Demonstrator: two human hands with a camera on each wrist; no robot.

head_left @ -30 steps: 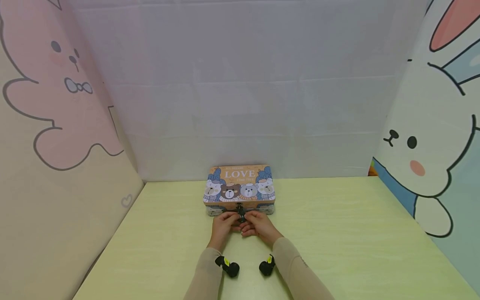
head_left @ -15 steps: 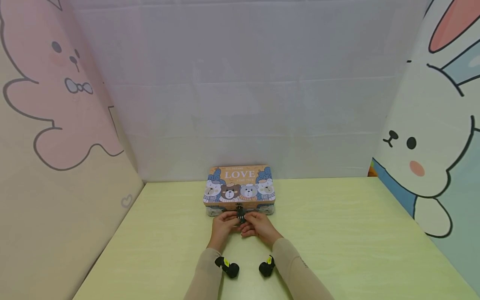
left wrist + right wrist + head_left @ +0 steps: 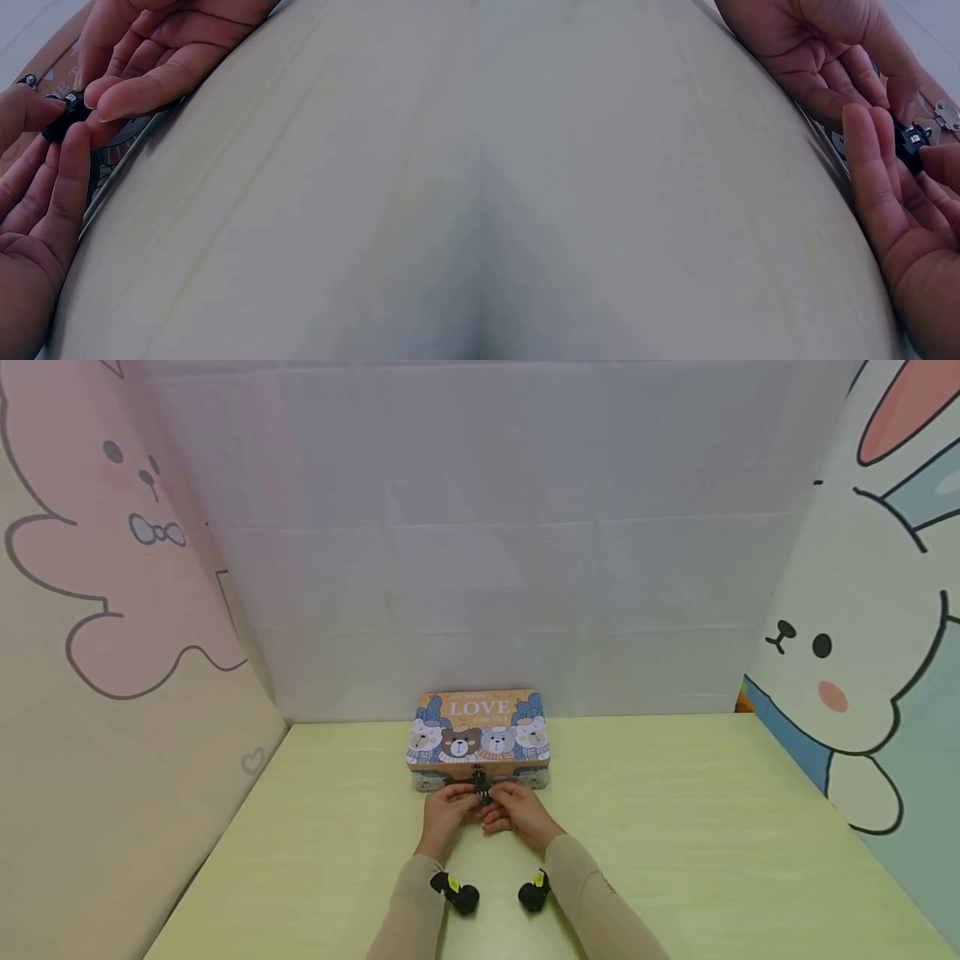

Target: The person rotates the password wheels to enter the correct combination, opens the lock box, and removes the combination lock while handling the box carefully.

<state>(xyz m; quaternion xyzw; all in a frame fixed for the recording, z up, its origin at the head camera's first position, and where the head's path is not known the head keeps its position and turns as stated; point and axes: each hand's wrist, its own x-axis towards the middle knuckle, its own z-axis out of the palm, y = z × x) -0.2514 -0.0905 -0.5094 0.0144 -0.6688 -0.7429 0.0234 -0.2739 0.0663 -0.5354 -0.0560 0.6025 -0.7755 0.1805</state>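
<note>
The lock (image 3: 482,787) sits at the middle of the box's (image 3: 478,727) front, midway between the 2 hands and just ahead of them. In the head view its long axis runs roughly from the box toward the person — square to the front edge, with 1 end up by the clasp (image 3: 946,116). Neither hand is plainly nearer: both touch the lock, the left hand (image 3: 444,817) from the left side, the right hand (image 3: 521,817) from the right.

Both hands are grasping it. The left hand pinches it with thumb and fingers; the right hand does the same, and in the right wrist view its thumb presses the side by a small pale mark too fine to read. Below the lock, lower fingers of the 2 hands come close together.

The relation that matters, I judge, is lock to clasp — the 2 lie right next to each other, but I cannot tell whether they are linked. The box lies flat on the table (image 3: 660,827), lid down.
</note>
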